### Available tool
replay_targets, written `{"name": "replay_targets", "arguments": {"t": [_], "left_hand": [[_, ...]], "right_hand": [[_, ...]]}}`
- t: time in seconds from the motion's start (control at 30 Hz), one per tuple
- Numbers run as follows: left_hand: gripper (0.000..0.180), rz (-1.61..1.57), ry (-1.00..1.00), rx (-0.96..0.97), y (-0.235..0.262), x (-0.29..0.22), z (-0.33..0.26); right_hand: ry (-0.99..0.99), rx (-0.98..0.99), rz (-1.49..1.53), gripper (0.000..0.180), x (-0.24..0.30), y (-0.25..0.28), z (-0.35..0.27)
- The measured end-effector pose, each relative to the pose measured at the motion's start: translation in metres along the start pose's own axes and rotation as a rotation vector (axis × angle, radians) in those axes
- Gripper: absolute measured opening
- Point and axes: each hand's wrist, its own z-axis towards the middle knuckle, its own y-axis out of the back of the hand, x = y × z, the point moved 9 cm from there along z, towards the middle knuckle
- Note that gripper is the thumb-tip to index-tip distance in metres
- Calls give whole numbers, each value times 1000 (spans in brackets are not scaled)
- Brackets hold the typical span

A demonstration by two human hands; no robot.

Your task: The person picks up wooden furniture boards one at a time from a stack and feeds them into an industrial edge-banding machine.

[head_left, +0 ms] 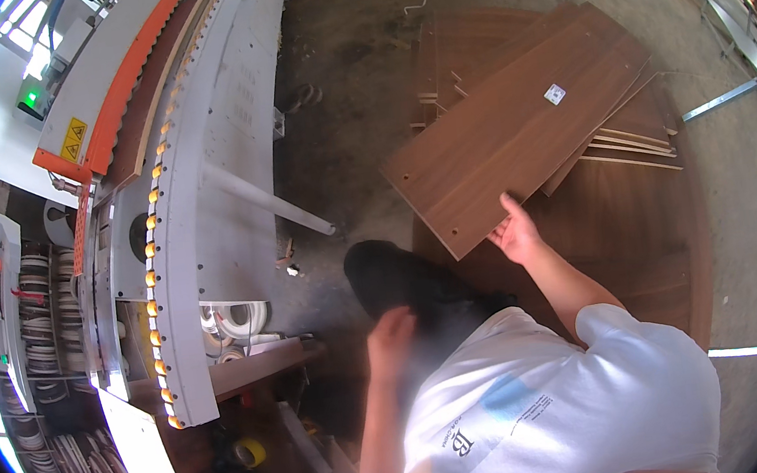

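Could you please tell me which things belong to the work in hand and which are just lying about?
Seemingly in use:
- brown panel, right hand at its edge
- panels stacked beneath
- possibly the roller-lined machine

Seemingly lying about:
- yellow roll
- white coils

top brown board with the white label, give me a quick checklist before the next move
1. Right hand on the top brown board: ok, thumb over its near edge.
2. Left hand on it too: not ok, it is well away, over the dark trousers.
3. White label facing up: ok.
4. Boards beneath lined up: not ok, fanned at different angles.
5. Top board's weight off the pile: cannot tell from this view.
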Motion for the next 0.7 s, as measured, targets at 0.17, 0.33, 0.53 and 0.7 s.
{"name": "replay_targets", "arguments": {"t": [0.17,0.33,0.53,0.7], "left_hand": [[30,-26,99,16,-6,32,-12],[48,-215,146,109,-16,-12,-18],[52,-831,195,57,-24,-45,-22],[39,-896,216,-144,16,-52,-38]], "right_hand": [[27,25,-3,55,13,-12,1],[-50,156,10,50,-2,-35,-45],[-238,461,-105,49,-46,-70,-94],[-166,447,88,54,-17,-49,-86]]}}
